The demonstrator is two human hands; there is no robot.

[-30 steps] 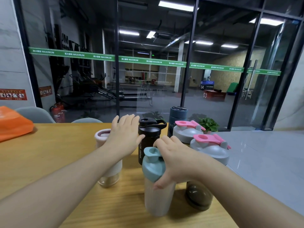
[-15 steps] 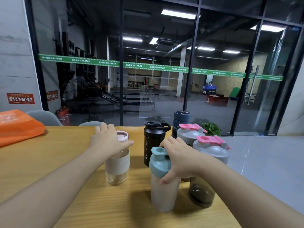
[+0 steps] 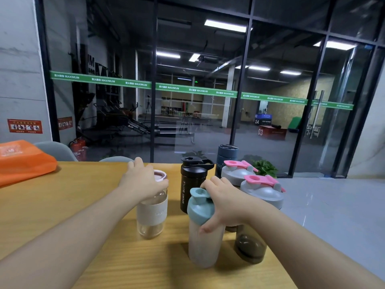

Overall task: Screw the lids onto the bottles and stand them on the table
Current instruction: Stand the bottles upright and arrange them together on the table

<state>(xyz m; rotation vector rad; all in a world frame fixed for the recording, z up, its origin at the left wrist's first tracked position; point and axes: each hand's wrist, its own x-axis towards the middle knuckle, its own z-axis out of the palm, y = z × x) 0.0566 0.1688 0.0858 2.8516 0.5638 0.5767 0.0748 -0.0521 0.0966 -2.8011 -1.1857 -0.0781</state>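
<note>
Left hand [image 3: 143, 182]: I've moved it onto the glass bottle [image 3: 152, 213], fingers now grasping its lid.
Right hand [image 3: 224, 202]: still grasping the teal-lidded shaker [image 3: 203, 232].

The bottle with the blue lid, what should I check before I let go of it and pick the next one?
1. Blue-lid bottle upright on the table: ok.
2. Its blue lid screwed fully tight: cannot tell; the right hand covers part of it.
3. Right hand has a firm hold on the lid: ok, fingers curled round it.
4. Glass bottle with the white sleeve upright: ok, with the left hand over its top.
5. Its lid tight: cannot tell, mostly hidden.
6. Room to lift away: not ok, the black bottle and the pink-lid shakers stand close.
</note>
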